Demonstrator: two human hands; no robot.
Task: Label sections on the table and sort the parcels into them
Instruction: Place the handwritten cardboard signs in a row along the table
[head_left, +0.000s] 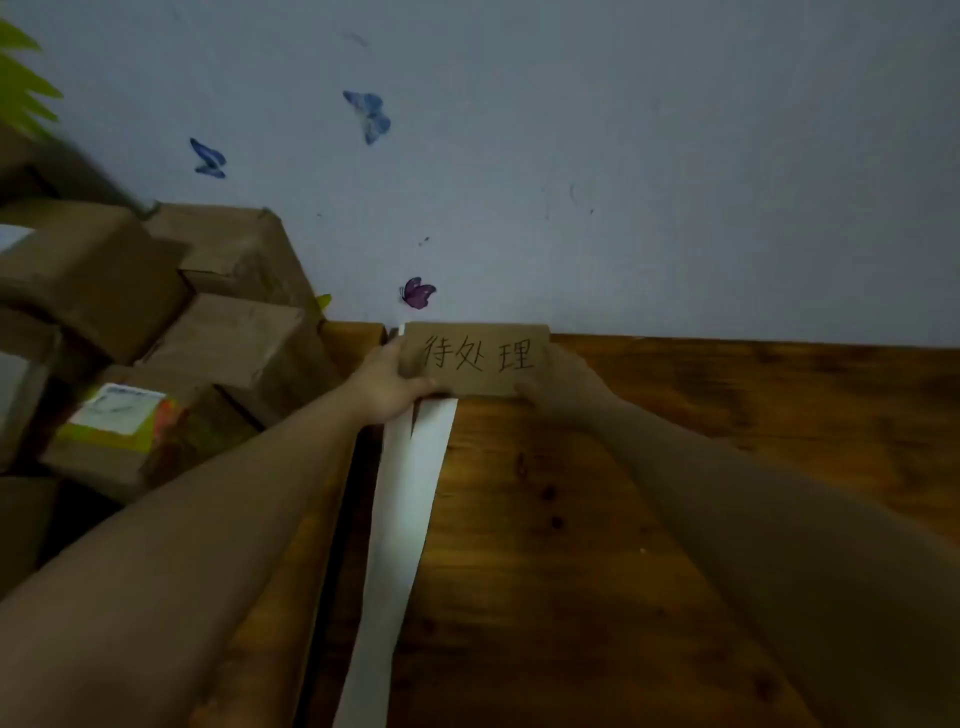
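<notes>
A brown cardboard label (475, 358) with handwritten characters stands against the wall at the back edge of the wooden table (675, 467). My left hand (387, 382) grips its left end, thumb across the lower corner. My right hand (561, 376) holds its right end from below. A long white paper strip (410, 499) runs from under the label toward me along the table's left side. Several brown cardboard parcels (239, 338) are piled to the left of the table; one parcel (130, 431) has yellow-green tape and a white shipping sticker.
A pale wall (623, 156) with blue and purple butterfly stickers rises behind the table. A dark gap (348, 493) separates the table from the parcel pile. Green leaves (21, 78) show at the top left corner.
</notes>
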